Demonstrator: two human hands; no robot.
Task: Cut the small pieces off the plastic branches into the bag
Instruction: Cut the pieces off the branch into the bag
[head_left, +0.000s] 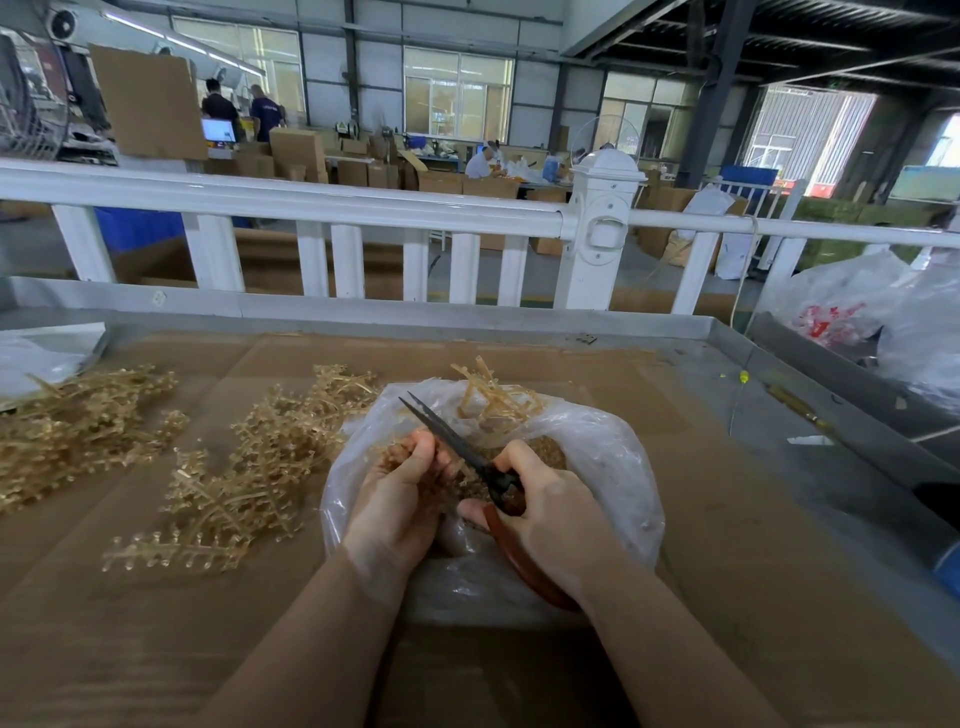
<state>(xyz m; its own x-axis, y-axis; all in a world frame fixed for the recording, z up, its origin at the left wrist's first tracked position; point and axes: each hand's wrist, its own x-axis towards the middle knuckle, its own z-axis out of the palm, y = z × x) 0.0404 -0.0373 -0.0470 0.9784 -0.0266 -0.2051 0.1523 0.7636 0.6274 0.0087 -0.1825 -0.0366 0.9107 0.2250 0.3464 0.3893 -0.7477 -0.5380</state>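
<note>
A clear plastic bag (613, 457) lies open on the cardboard-covered table, holding small amber cut pieces. Over its mouth my left hand (400, 499) grips a tan plastic branch (400, 454), mostly hidden by my fingers. My right hand (550, 514) grips scissors (457, 441) with red-brown handles; the dark blades point up and left, crossing just past my left fingertips. Bare stripped stems (493, 395) lie at the bag's far edge. Piles of uncut branches (249, 467) lie to the left of the bag.
Another branch pile (78, 426) lies at the far left. A white railing (363, 208) runs behind the table. Plastic bags (872, 312) sit at the right on a metal ledge. People work among cardboard boxes far behind.
</note>
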